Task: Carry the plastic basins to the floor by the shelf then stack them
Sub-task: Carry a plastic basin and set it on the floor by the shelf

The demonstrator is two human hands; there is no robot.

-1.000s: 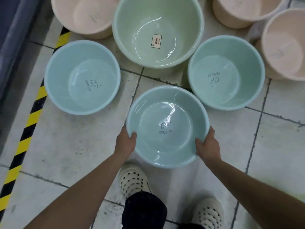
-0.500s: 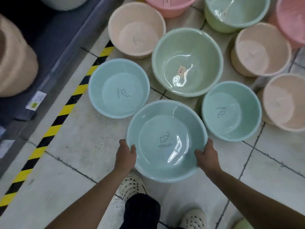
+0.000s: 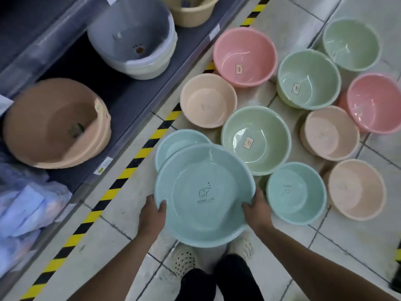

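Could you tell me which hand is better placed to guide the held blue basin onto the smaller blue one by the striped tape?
Probably the left hand: it grips the held blue basin on the side nearest the smaller blue basin.

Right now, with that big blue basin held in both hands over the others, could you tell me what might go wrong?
The large blue basin is held only at its near rim by the left hand and right hand, so it could tip away. It overlaps the smaller blue basin, and may knock the green basin beside it if lowered carelessly.
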